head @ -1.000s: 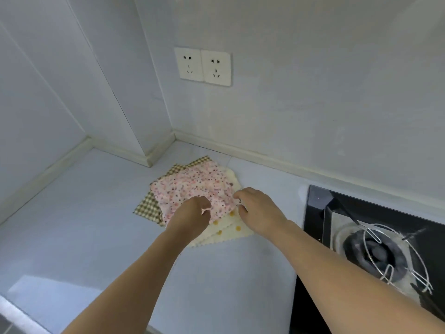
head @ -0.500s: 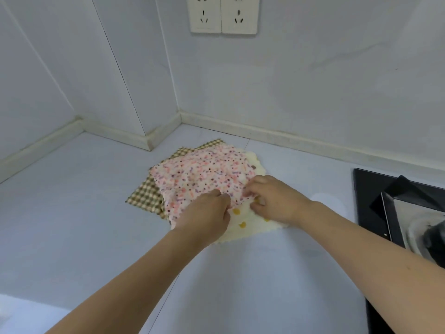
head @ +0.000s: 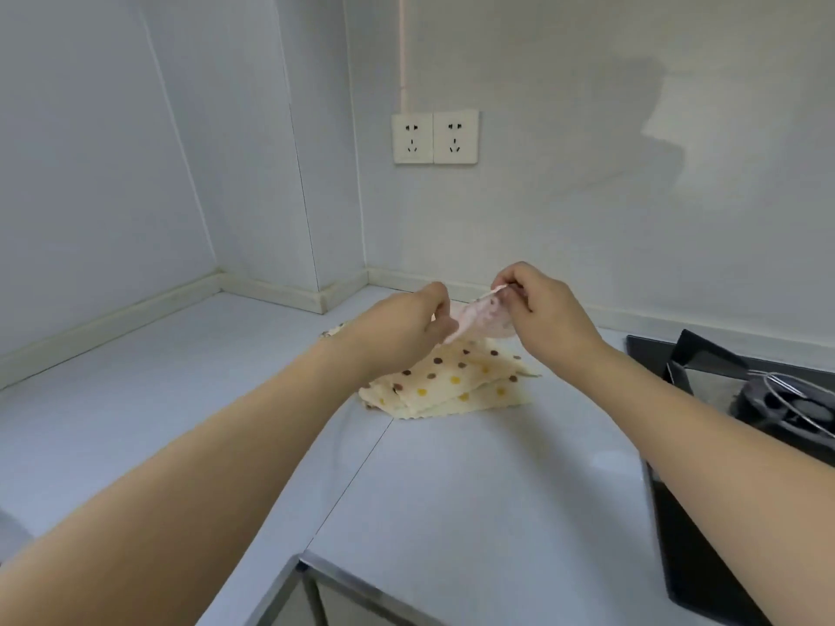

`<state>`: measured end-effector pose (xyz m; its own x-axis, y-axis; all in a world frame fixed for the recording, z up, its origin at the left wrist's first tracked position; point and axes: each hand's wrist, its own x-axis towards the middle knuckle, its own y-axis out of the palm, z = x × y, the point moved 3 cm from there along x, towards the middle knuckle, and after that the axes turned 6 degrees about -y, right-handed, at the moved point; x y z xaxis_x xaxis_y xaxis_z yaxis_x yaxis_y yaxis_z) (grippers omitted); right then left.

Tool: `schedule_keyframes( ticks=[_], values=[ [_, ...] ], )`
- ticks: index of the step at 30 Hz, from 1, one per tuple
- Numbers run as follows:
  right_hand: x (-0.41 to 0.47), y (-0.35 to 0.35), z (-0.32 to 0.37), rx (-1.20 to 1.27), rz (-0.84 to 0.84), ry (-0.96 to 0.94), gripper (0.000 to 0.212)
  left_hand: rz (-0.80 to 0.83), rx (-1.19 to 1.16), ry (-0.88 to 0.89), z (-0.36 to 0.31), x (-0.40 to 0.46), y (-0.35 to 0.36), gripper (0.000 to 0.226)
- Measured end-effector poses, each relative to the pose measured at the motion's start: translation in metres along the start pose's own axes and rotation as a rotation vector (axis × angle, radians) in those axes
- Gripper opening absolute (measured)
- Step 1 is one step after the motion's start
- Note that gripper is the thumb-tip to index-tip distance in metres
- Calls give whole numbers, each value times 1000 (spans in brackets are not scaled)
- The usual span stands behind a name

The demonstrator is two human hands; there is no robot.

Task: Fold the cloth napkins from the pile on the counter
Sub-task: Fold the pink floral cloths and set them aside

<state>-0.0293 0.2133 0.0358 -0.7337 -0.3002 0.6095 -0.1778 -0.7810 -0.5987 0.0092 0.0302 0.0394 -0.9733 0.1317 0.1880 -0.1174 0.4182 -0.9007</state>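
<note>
Pink floral napkin [head: 483, 316] aloft above cream polka-dot napkins [head: 456, 381] piled flat on pale counter [head: 452, 481]

Two bare forearms, no sleeves, no jewellery

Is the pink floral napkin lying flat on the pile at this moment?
No: the left hand and the right hand pinch the pink floral napkin above the polka-dot napkin.

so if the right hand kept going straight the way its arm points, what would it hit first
Likely the back wall, near its base; depth is unclear. The right hand is raised, pinching the pink floral napkin above the pile.
</note>
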Motion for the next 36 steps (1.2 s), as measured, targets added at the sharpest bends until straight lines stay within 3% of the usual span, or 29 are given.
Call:
schedule_keyframes(
  ticks=[2, 7, 14, 19, 25, 29, 33, 36],
  values=[
    [-16, -29, 32, -60, -7, -47, 15, 55, 50, 31, -16, -29, -22, 30],
    [-55, -85, 97, -428, 168, -183, 18, 105, 53, 10, -37, -85, -71, 29],
    [-81, -127, 118, -521, 81, -215, 27, 37, -36, 21, -43, -111, -96, 16],
    [-84, -111, 91, -510, 68, -140, 26, -19, -38, -9, -28, -94, -69, 15],
    [-89, -75, 40, -541, 124, -92, 26, -204, 170, -23, -2, -74, -29, 6],
    [-109, -49, 20, -565, 230, -199, 22, -243, 314, 70, 10, -82, 6, 8],
    [-157, -22, 5, -576, 331, -308, 12, -107, 455, 216, 30, -105, 51, 10],
    [-183, -13, 3, -561, 357, -316, 12, -129, 485, 355, 41, -125, 70, 14]
  ],
)
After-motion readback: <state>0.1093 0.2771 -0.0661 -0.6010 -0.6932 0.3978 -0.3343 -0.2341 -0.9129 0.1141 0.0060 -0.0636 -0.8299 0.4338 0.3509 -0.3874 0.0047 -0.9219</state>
